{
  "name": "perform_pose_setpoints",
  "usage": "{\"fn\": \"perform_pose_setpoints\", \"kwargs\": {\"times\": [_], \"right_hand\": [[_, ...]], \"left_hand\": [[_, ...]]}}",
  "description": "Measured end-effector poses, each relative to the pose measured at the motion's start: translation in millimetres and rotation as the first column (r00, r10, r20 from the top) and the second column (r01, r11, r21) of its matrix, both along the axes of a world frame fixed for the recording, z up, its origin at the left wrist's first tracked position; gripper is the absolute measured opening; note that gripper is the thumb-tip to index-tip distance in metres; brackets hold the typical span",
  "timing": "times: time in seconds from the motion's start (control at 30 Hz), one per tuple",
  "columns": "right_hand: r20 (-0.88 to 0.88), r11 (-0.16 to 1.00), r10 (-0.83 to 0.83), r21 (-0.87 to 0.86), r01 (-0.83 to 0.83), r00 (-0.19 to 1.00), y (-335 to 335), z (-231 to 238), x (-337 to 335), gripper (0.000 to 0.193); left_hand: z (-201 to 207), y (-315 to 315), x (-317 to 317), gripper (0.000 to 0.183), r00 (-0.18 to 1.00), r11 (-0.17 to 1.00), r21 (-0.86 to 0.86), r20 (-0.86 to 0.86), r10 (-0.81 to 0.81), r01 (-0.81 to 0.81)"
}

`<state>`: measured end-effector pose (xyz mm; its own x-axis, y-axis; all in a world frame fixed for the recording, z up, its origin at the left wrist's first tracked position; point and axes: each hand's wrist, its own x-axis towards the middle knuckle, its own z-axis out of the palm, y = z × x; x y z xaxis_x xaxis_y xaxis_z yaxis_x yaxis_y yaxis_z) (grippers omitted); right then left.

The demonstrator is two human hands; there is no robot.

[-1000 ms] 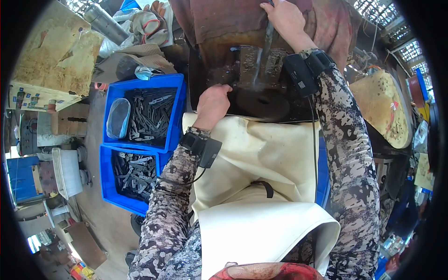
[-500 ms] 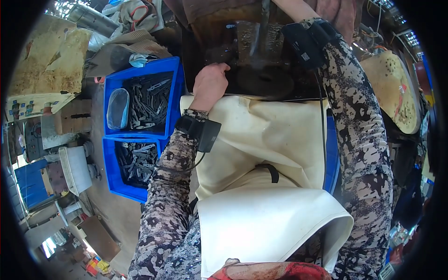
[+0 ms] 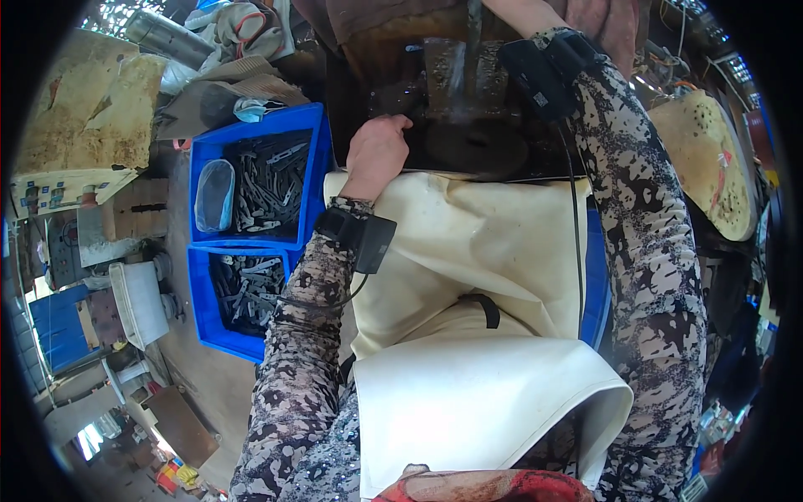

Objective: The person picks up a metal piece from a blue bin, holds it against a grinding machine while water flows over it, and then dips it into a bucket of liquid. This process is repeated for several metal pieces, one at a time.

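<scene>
My left hand (image 3: 378,153) rests at the near left edge of a dark wet basin (image 3: 360,92), its fingers curled and the thumb side toward the basin. Whatever those fingers may hold is hidden. My right hand (image 3: 525,15) reaches across the far right of the basin; only its wrist end shows at the top edge, and its fingers are out of sight. Between the hands lies a dark round disc (image 3: 477,144) with a central hole. Beyond it stands a wet, pale upright surface (image 3: 443,71), with what looks like a stream of water beside it.
Left of my arm are two blue bins (image 3: 314,171) (image 3: 205,322) full of thin dark metal pieces (image 3: 266,180); a clear plastic container (image 3: 215,195) sits in the farther one. A cream apron (image 3: 477,243) covers my lap. Cables run from the black wrist devices (image 3: 372,243). A stained board (image 3: 703,163) stands right.
My right wrist and forearm have shifted slightly to the left at the top. The left hand has stayed in nearly the same place with its fingers curled.
</scene>
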<state>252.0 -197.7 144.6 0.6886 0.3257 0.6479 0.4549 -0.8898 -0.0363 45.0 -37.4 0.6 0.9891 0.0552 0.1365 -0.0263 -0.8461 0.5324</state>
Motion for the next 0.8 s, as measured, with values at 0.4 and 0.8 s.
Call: {"fn": "perform_pose_setpoints", "kwargs": {"times": [0.4,0.8], "right_hand": [[-0.025,1.0,0.018,0.011,-0.018,1.0,-0.5,-0.3,0.3,0.028],[-0.007,1.0,-0.01,-0.009,0.01,1.0,2.0,-2.5,1.4,0.028]], "left_hand": [[-0.9,0.4,-0.2,0.027,1.0,1.0,0.012,0.016,-0.006,0.006],[-1.9,1.2,0.0,0.027,1.0,1.0,0.026,0.002,-0.002,0.002]]}}
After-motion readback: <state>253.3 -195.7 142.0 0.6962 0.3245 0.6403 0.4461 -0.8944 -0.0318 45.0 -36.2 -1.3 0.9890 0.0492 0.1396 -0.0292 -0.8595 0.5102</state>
